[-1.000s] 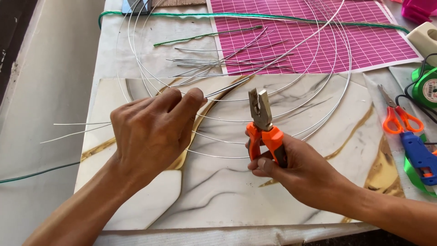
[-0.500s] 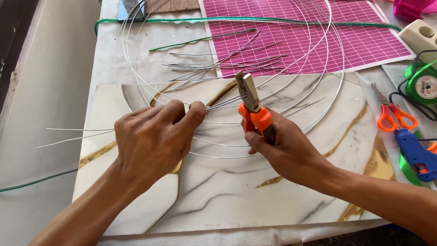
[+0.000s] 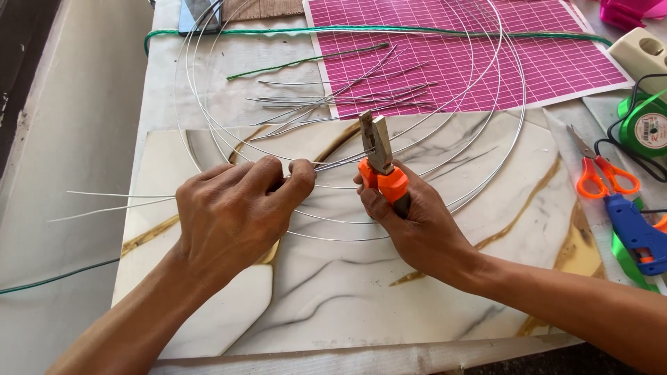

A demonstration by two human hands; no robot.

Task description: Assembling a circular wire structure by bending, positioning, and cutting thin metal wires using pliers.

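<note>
The left hand (image 3: 233, 212) pinches a short bundle of thin, stiff silver wires (image 3: 326, 165) between thumb and fingers (image 3: 300, 175), their loose tails trailing off towards the counter's left edge. The right hand (image 3: 417, 229) is wrapped tight round the orange rubber-sleeved handles of the pliers (image 3: 379, 156), whose dull steel jaws are closed on the same wires, just right of the left fingertips, near the middle of the counter. The wire looks springy: if the pinch slackens, the ends could whip free or a cut piece could fly off, and the left fingertips sit close enough to the jaws to get nipped. The work lies on a glossy marble-patterned board (image 3: 333, 305), smooth and likely slippery. Large round wire hoops (image 3: 511, 139) overlap it and the pink gridded cutting mat (image 3: 542, 62) at the far edge. Orange-handled scissors (image 3: 601, 170) rest near the right edge.
</note>
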